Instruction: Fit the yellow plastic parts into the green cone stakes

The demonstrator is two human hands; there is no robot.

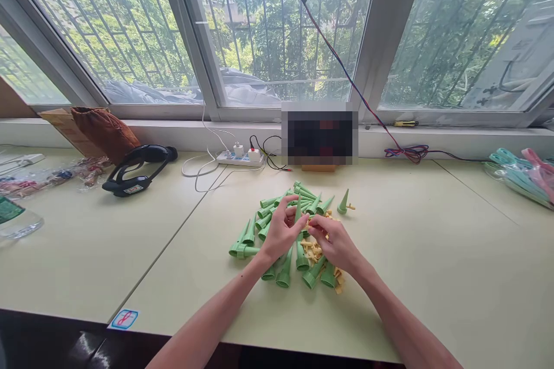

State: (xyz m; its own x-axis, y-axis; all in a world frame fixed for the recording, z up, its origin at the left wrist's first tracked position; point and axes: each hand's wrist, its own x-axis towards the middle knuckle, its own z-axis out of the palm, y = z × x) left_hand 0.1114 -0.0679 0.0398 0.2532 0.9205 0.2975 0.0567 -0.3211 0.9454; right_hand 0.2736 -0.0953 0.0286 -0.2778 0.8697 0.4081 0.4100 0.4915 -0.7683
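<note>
My left hand (279, 233) is closed around a green plastic spike (298, 209), its narrow tip pointing up. Close beside it, my right hand (333, 241) pinches a small yellow plastic piece (309, 222) against the spike's side; the fingers mostly cover it. Many hollow green cone-shaped spikes (284, 277) lie around and under both hands, several with their round open ends toward me. A heap of small yellow pieces (312, 252) is spread beneath my right hand. Apart from the pile, one green spike (343, 203) stands upright with a yellow piece sticking out of its side.
Behind the pile are a pixelated box-like object (320, 135) and a power strip (240, 157) with cables. Black headphones (138, 170), a brown pouch (104, 132) and a plastic bottle (19, 222) sit at left. Bagged teal and pink items (526, 170) lie at far right.
</note>
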